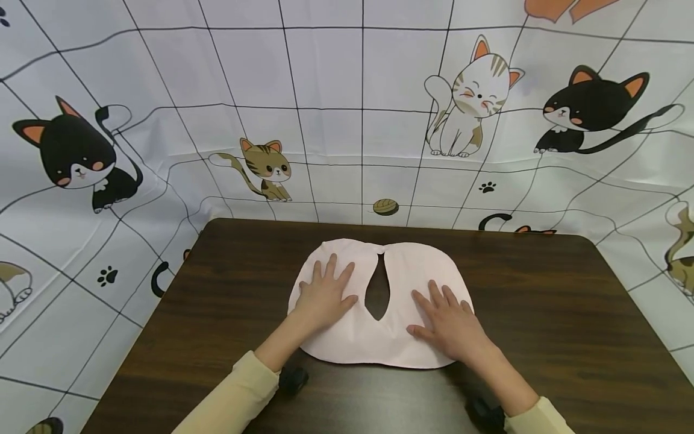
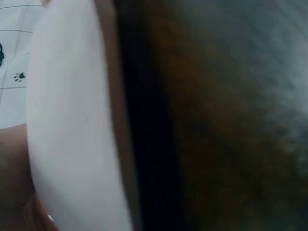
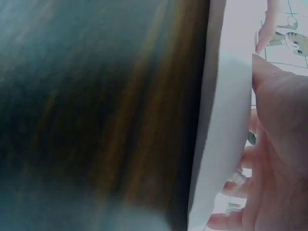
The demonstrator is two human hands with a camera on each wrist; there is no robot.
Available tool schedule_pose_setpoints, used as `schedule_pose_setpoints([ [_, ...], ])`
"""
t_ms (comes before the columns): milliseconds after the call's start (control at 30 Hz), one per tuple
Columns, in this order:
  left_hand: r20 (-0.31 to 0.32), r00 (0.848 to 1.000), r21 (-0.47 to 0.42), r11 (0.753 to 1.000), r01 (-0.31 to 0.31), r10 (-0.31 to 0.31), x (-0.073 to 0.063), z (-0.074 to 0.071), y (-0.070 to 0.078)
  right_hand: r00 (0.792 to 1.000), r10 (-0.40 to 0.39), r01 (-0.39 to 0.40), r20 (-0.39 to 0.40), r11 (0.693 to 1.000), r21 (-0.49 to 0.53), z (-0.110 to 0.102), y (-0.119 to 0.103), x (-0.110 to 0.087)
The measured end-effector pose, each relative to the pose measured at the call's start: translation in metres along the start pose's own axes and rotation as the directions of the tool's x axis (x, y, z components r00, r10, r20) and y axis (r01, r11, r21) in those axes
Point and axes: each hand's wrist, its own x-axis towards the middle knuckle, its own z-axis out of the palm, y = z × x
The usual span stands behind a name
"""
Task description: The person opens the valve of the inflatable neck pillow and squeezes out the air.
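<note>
A pale pink, rounded cloth piece (image 1: 347, 346) lies on the dark wooden table, with a teardrop-shaped opening in its middle that narrows to a seam at the far edge. My left hand (image 1: 324, 298) rests on its left half, fingers spread. On the right half lies my right hand (image 1: 450, 322), its fingers also spread. The left wrist view shows the near edge of the cloth (image 2: 72, 106) close up, with part of the hand (image 2: 14, 168) at the left. In the right wrist view, several fingers (image 3: 233, 185) show beyond the cloth's edge.
The dark brown table (image 1: 217, 289) has rounded far corners. Behind and beside it hangs a white grid-patterned sheet (image 1: 325, 72) printed with cats, paw prints and yarn balls. A dark wrist device (image 1: 293, 380) sits under the left wrist, another (image 1: 484, 415) under the right.
</note>
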Motion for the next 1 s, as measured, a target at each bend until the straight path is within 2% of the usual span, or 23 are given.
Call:
schedule_pose_setpoints([
  [167,-0.03,0.999,0.054,0.998,-0.022,0.024,0.002,0.011,-0.004,1.0,0.0,0.0,0.015,1.0,-0.015,0.001,-0.001,-0.001],
  [367,-0.048,0.999,0.068,0.998,-0.012,0.016,0.004,0.014,-0.004,0.999,0.017,-0.016,0.041,1.0,-0.021,0.001,-0.001,-0.001],
  [767,-0.001,1.0,0.069,0.997,0.026,-0.026,0.005,0.011,0.0,0.999,0.001,0.001,0.042,0.999,-0.048,0.002,0.001,0.002],
  [900,0.028,0.999,0.036,0.999,0.038,-0.039,0.004,0.005,0.001,0.999,0.005,-0.003,0.052,1.0,-0.03,-0.002,0.001,0.002],
  [1000,0.019,0.999,0.021,0.999,0.036,-0.036,0.001,-0.001,0.001,0.999,0.012,-0.012,0.044,1.0,-0.007,-0.006,0.0,0.0],
])
